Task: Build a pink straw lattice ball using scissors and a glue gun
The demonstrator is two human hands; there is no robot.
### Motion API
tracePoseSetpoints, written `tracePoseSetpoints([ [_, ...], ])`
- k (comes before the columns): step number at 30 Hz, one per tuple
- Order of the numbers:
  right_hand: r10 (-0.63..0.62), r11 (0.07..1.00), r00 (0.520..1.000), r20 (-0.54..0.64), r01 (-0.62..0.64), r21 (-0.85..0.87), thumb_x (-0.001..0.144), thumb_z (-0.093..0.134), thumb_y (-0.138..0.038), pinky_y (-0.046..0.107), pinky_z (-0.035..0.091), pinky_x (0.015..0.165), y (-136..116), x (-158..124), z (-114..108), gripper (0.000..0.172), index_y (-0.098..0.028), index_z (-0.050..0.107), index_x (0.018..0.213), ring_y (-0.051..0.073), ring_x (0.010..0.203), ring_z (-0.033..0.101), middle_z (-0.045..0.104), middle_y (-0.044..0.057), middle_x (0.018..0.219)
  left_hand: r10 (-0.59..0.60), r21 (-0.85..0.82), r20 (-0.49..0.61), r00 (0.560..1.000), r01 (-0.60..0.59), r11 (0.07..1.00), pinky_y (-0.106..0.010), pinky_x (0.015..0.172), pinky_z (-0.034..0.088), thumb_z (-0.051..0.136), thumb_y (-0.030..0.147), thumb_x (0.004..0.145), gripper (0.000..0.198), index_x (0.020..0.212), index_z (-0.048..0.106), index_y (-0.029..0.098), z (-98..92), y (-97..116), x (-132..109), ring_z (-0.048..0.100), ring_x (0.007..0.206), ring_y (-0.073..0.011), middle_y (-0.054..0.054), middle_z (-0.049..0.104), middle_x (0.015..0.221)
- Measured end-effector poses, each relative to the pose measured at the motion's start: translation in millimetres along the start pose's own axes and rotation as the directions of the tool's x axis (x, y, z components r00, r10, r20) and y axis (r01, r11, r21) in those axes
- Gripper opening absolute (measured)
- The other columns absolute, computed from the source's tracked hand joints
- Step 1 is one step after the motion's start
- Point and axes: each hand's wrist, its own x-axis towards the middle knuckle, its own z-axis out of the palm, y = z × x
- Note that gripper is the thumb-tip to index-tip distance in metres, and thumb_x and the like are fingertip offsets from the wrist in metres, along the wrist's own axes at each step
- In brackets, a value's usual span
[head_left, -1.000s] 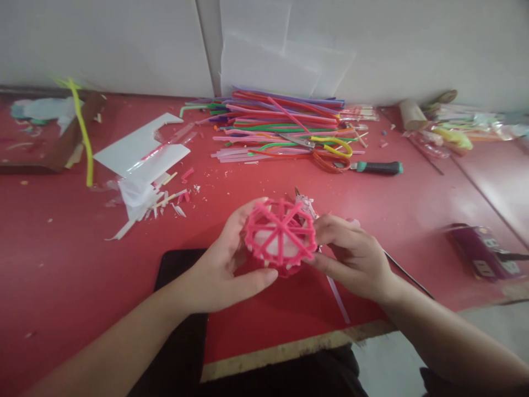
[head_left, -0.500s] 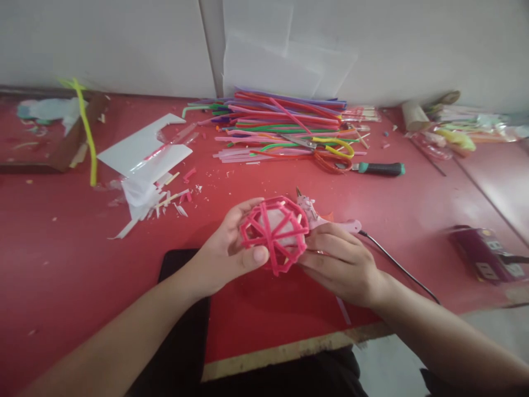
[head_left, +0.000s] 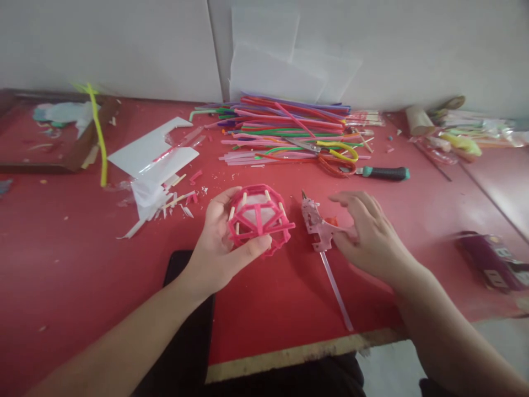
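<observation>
My left hand (head_left: pixel 227 237) is wrapped around a pink pipe-cleaner frame (head_left: pixel 260 220), thumb across its front. The frame is a round, many-sided cage with spokes and short pale wooden sticks between its rings; something whitish shows inside. One pink strip juts out on its right side. My right hand (head_left: pixel 363 231) is at the handle of a pink glue gun (head_left: pixel 320 220), its fingers stretched out and apart above it. The gun lies on the red table with its metal tip pointing away from me. A translucent glue stick (head_left: pixel 336 292) sticks out of its rear toward the table's front edge.
Colourful pipe cleaners (head_left: pixel 289 121) lie in a heap at the back, with scissors (head_left: pixel 334 151) and a green-and-black-handled cutter (head_left: pixel 386 173) before them. White paper (head_left: pixel 155 157) and scraps lie left. A black flat object (head_left: pixel 190 325) is under my left forearm; a purple box (head_left: pixel 494 259) sits right.
My right hand has left the pink frame and moved right to the glue gun, its fingers opening. My left hand has tilted the frame and shifted it slightly left.
</observation>
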Motion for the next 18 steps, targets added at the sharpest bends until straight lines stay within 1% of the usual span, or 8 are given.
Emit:
tracePoseSetpoints([
  [2,0.073,0.997,0.991,0.110,-0.070,-0.028,0.080,0.051,-0.013,0.060,0.049,0.099,13,-2,-3,0.060,-0.018,0.043,0.139,0.036,0.122,0.055,0.058,0.017,0.129,0.066,0.012,0.007,0.998,-0.066,0.998,-0.041,0.095,0.060,0.083,0.026,0.075,0.069,0.129,0.041,0.030,1.8,0,0,0.065,0.118,-0.0274,-0.007,0.059,0.132],
  [4,0.084,0.996,0.978,0.191,-0.084,-0.009,0.079,0.049,-0.010,0.057,0.050,0.099,23,-6,-6,0.064,-0.020,0.040,0.141,0.034,0.123,0.056,0.058,0.016,0.131,0.150,0.041,0.012,0.989,-0.150,0.988,-0.042,0.094,0.060,0.082,0.023,0.076,0.068,0.130,0.041,0.029,3.5,0,-1,0.066,0.115,-0.0263,-0.007,0.059,0.130],
  [7,0.022,1.000,0.953,0.302,-0.027,0.014,0.072,0.052,-0.007,0.053,0.050,0.101,27,-9,-8,0.065,-0.023,0.046,0.135,0.032,0.123,0.056,0.057,0.012,0.130,0.296,0.118,0.008,0.955,-0.295,0.948,-0.044,0.097,0.057,0.081,0.020,0.074,0.069,0.129,0.040,0.030,5.8,0,-1,0.065,0.113,-0.0259,-0.006,0.057,0.127],
  [10,0.018,1.000,0.931,0.366,-0.011,-0.022,0.070,0.055,-0.008,0.051,0.048,0.102,23,-10,-5,0.059,-0.021,0.051,0.128,0.032,0.120,0.056,0.057,0.012,0.123,0.366,0.234,-0.034,0.930,-0.349,0.908,-0.047,0.104,0.052,0.083,0.021,0.072,0.071,0.127,0.039,0.030,7.2,0,-1,0.059,0.120,-0.0269,-0.007,0.050,0.130],
  [12,0.068,0.997,0.928,0.365,-0.048,-0.063,0.072,0.053,-0.007,0.048,0.050,0.096,18,-8,-2,0.051,-0.019,0.054,0.122,0.030,0.110,0.060,0.059,0.011,0.115,0.387,0.294,-0.065,0.920,-0.353,0.888,-0.047,0.109,0.048,0.084,0.022,0.070,0.073,0.127,0.040,0.029,7.6,0,-2,0.055,0.124,-0.0280,-0.008,0.046,0.133],
  [14,0.115,0.991,0.935,0.335,-0.085,-0.102,0.073,0.052,-0.007,0.042,0.052,0.085,14,-4,0,0.042,-0.019,0.057,0.113,0.028,0.099,0.064,0.062,0.010,0.107,0.398,0.321,-0.090,0.913,-0.352,0.879,-0.047,0.111,0.045,0.086,0.023,0.068,0.074,0.126,0.041,0.029,7.3,0,-3,0.053,0.127,-0.0291,-0.008,0.045,0.134],
  [16,0.149,0.986,0.958,0.245,-0.126,-0.107,0.072,0.054,-0.009,0.038,0.050,0.074,12,-2,0,0.035,-0.020,0.059,0.105,0.026,0.091,0.064,0.064,0.008,0.102,0.405,0.331,-0.103,0.909,-0.352,0.875,-0.047,0.112,0.044,0.087,0.024,0.067,0.074,0.126,0.042,0.030,6.5,-1,-4,0.052,0.128,-0.0300,-0.008,0.045,0.135],
  [18,0.160,0.985,0.980,0.114,-0.166,0.047,0.072,0.059,-0.013,0.035,0.048,0.066,12,-3,-2,0.027,-0.021,0.060,0.098,0.024,0.082,0.062,0.064,0.006,0.093,0.415,0.342,-0.093,0.905,-0.363,0.867,-0.048,0.113,0.043,0.087,0.023,0.067,0.075,0.128,0.042,0.030,5.0,-3,-5,0.052,0.129,-0.0302,-0.007,0.045,0.137],
])
